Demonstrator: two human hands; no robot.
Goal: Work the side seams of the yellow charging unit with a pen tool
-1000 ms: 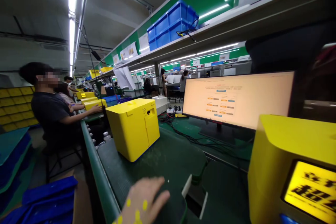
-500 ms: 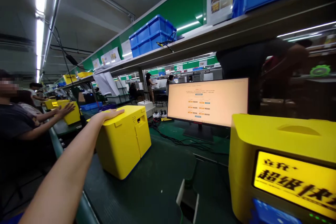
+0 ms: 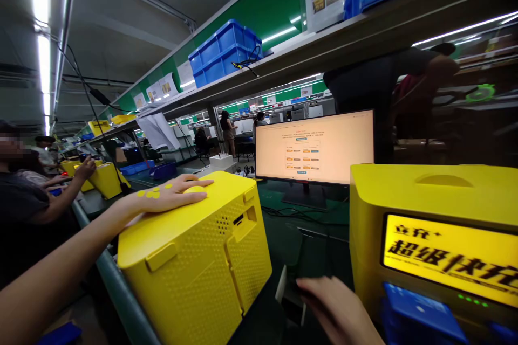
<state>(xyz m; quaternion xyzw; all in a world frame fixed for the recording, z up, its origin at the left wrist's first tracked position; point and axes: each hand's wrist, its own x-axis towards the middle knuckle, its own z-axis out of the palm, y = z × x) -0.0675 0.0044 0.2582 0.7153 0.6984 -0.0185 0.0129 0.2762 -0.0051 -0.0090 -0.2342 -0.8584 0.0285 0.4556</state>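
My left hand (image 3: 178, 193) lies flat with fingers spread on top of a yellow box-shaped device (image 3: 202, 248). The device's near side has a dotted texture, small holes, a slot and a panel seam. My right hand (image 3: 335, 302) is low in the view, to the right of that device and apart from it. Its fingers are loosely bent toward the left, and I see nothing in them. At the right stands a second yellow device (image 3: 364, 237) with a lit display (image 3: 453, 248) and a blue piece (image 3: 421, 312) at its front.
A monitor (image 3: 313, 145) stands behind on the green bench, near dark cables (image 3: 299, 214). A small bracket-like part (image 3: 282, 285) is between the devices. Overhead, a shelf carries blue bins (image 3: 226, 54). At the left a person (image 3: 24, 199) works by more yellow devices (image 3: 105, 180).
The yellow device under my left hand has come nearer and to the right along the bench, now at an angle. My right hand has entered at the bottom. The view has shifted slightly.
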